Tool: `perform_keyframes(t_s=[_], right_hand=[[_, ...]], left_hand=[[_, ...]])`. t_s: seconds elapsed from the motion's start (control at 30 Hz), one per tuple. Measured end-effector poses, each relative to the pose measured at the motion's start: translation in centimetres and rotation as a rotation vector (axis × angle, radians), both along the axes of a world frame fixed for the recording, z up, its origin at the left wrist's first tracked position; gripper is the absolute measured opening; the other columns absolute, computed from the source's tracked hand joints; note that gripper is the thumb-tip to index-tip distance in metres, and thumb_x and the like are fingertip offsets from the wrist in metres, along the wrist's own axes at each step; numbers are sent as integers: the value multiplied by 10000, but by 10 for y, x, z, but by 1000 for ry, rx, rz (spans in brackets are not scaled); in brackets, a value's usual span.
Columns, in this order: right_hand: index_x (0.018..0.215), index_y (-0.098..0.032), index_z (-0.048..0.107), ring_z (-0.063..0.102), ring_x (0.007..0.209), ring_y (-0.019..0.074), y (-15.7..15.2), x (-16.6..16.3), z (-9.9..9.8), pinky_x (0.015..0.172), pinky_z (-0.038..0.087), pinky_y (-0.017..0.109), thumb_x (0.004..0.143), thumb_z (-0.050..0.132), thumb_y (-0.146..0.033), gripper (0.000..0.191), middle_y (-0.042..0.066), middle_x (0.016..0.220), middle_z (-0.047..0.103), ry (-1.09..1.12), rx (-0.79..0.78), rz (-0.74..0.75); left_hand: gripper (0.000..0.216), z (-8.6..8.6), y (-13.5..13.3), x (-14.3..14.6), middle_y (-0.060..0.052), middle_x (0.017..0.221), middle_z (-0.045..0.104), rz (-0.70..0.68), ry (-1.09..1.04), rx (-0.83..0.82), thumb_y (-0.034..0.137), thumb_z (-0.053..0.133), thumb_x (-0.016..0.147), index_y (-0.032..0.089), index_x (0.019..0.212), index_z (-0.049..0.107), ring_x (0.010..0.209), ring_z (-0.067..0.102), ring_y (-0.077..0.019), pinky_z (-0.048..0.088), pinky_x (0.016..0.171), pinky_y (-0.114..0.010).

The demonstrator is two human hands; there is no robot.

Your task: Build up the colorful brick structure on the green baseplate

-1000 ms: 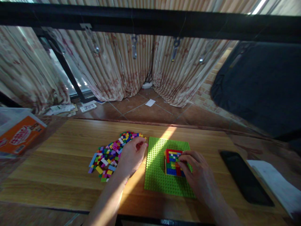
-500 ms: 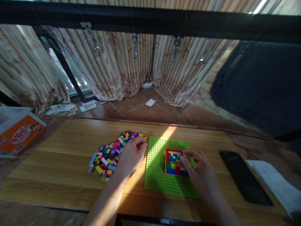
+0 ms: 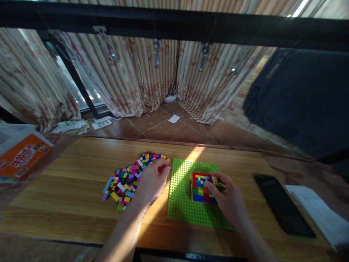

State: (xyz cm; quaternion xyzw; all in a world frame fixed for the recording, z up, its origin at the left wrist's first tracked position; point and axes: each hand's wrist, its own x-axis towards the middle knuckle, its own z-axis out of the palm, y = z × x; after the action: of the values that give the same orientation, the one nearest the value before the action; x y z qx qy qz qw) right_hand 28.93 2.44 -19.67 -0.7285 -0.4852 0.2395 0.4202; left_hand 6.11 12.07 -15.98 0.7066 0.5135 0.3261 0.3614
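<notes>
My left hand (image 3: 154, 178) hovers beside the right edge of a pile of small toy bricks (image 3: 128, 182). Its fingers are curled together, and a speck of pink shows at the tips, too small to make out. On a green studded baseplate (image 3: 181, 211) stands a low block built of coloured toy bricks (image 3: 200, 191), with a red rim, blue front rows and a mixed top. My right hand (image 3: 230, 196) lies over the block's right side, thumb on the top and fingers at the back right corner, hiding that part.
A black phone (image 3: 285, 205) and white paper (image 3: 316, 207) lie right of the baseplate on the wooden table (image 3: 68, 193). At the far left stands a clear plastic box (image 3: 24, 153) with an orange label. A dark bar (image 3: 174, 27) crosses the view above.
My right hand has shifted slightly left over the block, its thumb and fingers now further onto the top. My left hand has stayed in place.
</notes>
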Motion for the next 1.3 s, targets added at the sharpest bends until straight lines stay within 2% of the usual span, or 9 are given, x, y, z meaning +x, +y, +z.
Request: perform_keyframes(t_s=[0.33,0.57,0.7,0.8,0.9,0.97,1.07,1.2,1.3], right_hand=[[1040,-204,671,671,884,234,3,-2,2,751,559,404,792,652,-407,322,90,1049,666,-25,74,21],[1101,-184,650,699,790,239,3,4,7,633,573,364,770,676,-473,440,103,983,711,193,31,-22],[1096,-170,638,699,774,233,6,11,14,646,567,358,815,638,-483,421,111,928,728,292,191,-168],[1055,-181,657,683,842,231,7,6,20,741,552,385,840,618,-442,340,102,962,721,119,274,-209],[993,-207,674,652,937,226,5,-13,26,832,532,399,864,592,-388,237,89,1032,690,-82,336,-128],[1001,-234,665,632,1007,213,2,-32,31,860,529,376,902,552,-336,182,74,1072,668,-131,375,-37],[1047,-260,645,621,1025,206,-3,-66,33,878,530,368,923,532,-270,168,62,1102,652,-213,351,196],[1071,-244,617,621,977,205,-4,-103,19,861,544,371,921,491,-147,219,65,1049,660,-286,346,431],[1122,-240,593,615,978,219,3,-118,3,853,551,394,902,473,-94,290,69,1055,659,-331,310,442]], left_hand=[[199,3,-1,0,-59,870,731,-2,6,-11,258,540,829,188,936,691,757,658,-191,527,628,-277],[237,5,-2,-5,-42,782,720,48,8,-63,277,518,841,162,980,672,513,594,-139,476,502,-247],[232,3,2,-11,-44,776,726,43,1,-3,289,526,835,168,965,675,620,650,-161,496,559,-244],[222,4,5,-15,-39,758,720,62,3,26,290,529,829,162,936,674,650,657,-166,500,593,-249],[227,7,7,-18,-35,751,715,78,3,33,295,527,831,156,933,674,654,653,-166,496,606,-251],[228,8,8,-21,-42,785,723,97,21,58,294,525,835,157,929,681,688,658,-169,498,644,-259],[233,8,10,-28,-47,802,729,132,48,116,296,521,842,158,929,687,703,660,-172,492,665,-266],[238,5,11,-37,-44,821,735,175,40,155,305,528,844,163,956,683,735,670,-179,500,679,-265],[229,3,12,-41,-46,829,736,208,42,140,304,537,844,167,957,683,723,670,-177,506,675,-265]])
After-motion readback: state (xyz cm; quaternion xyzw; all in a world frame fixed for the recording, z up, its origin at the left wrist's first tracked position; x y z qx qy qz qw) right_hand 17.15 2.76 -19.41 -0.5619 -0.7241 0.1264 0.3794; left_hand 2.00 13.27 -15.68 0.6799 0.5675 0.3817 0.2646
